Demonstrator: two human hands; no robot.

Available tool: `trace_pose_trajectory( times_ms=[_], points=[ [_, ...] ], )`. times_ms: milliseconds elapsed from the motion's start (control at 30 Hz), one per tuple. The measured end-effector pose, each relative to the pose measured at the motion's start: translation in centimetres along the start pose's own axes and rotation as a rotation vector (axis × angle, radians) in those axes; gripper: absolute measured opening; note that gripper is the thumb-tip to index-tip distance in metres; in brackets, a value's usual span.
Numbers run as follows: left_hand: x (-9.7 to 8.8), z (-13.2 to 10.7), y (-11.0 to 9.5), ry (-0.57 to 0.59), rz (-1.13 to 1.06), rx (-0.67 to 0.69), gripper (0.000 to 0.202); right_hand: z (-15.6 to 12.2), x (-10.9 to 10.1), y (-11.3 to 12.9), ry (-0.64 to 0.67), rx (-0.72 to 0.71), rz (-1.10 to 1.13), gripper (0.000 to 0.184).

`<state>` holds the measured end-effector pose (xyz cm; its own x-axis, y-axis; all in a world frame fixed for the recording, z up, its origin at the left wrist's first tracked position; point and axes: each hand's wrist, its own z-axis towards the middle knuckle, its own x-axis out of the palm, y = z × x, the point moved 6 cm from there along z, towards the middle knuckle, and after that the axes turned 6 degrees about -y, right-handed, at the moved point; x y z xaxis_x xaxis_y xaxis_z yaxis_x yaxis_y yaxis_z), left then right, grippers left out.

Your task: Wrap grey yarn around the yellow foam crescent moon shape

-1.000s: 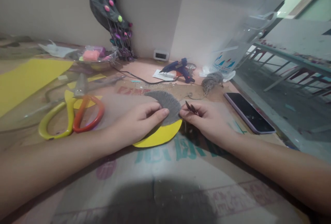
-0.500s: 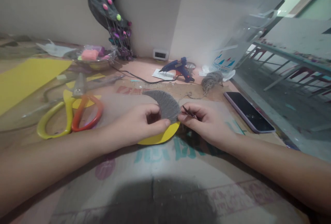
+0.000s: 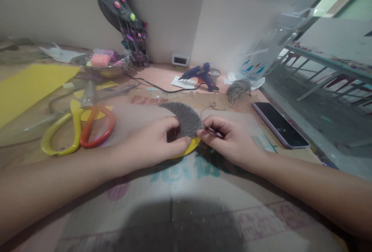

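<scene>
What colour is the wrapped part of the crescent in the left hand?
The wrapped part is grey with fine streaks, best seen in the head view.

The left hand hides part of the yellow card, the right hand part of a dark object. The top edge crops the gray decoration.

We see fine grey ribbing on the crescent and yellow on its card. Our scissors have one yellow handle, one red-orange. The glue gun is navy, the yarn grey, the phone black, lilac-edged, the sheet plain yellow.
</scene>
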<state>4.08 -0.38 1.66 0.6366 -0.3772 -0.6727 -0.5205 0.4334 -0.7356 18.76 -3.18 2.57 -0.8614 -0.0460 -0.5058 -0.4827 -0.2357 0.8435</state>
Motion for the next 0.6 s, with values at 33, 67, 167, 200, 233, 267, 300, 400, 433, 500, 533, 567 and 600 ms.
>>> trace_pose_trajectory(
  times_ms=[33,67,167,200,233,267,300,400,433,500,533,567,600],
  points=[
    [0.12,-0.02,0.04,0.012,-0.024,-0.005,0.026,-0.04,0.02,-0.06,0.001,-0.007,-0.007,0.020],
    [0.20,-0.03,0.05,0.021,-0.043,-0.006,0.025,-0.07,0.03,-0.11,0.001,-0.012,-0.010,0.020],
    [0.29,-0.05,-0.08,0.037,-0.092,0.002,0.020,-0.10,0.07,-0.09,0.003,-0.013,-0.004,0.020],
    [0.30,-0.06,-0.12,0.042,-0.104,0.005,0.019,-0.09,0.09,-0.02,0.005,-0.015,-0.001,0.020],
    [0.30,-0.07,-0.13,0.045,-0.111,0.006,0.018,-0.07,0.10,0.08,0.006,-0.017,0.002,0.020],
    [0.27,-0.09,-0.10,0.044,-0.115,0.002,0.018,-0.05,0.10,0.17,0.008,-0.018,0.006,0.020],
    [0.23,-0.09,-0.04,0.037,-0.113,-0.004,0.018,-0.02,0.08,0.27,0.005,-0.019,0.014,0.020],
    [0.11,-0.11,0.06,0.021,-0.098,-0.012,0.018,0.07,-0.02,0.35,-0.011,-0.005,0.036,0.021],
    [0.06,-0.11,0.06,0.015,-0.089,-0.012,0.019,0.09,-0.06,0.32,-0.018,0.003,0.038,0.020],
    [-0.05,-0.10,0.02,-0.002,-0.061,-0.008,0.019,0.12,-0.11,0.24,-0.029,0.014,0.038,0.020],
    [-0.12,-0.09,-0.01,-0.013,-0.047,-0.005,0.019,0.12,-0.13,0.21,-0.033,0.020,0.038,0.020],
    [-0.19,-0.08,-0.04,-0.025,-0.037,-0.003,0.019,0.13,-0.16,0.19,-0.038,0.024,0.043,0.021],
    [-0.23,-0.07,-0.08,-0.032,-0.034,0.001,0.019,0.13,-0.18,0.18,-0.040,0.028,0.048,0.022]
  ],
)
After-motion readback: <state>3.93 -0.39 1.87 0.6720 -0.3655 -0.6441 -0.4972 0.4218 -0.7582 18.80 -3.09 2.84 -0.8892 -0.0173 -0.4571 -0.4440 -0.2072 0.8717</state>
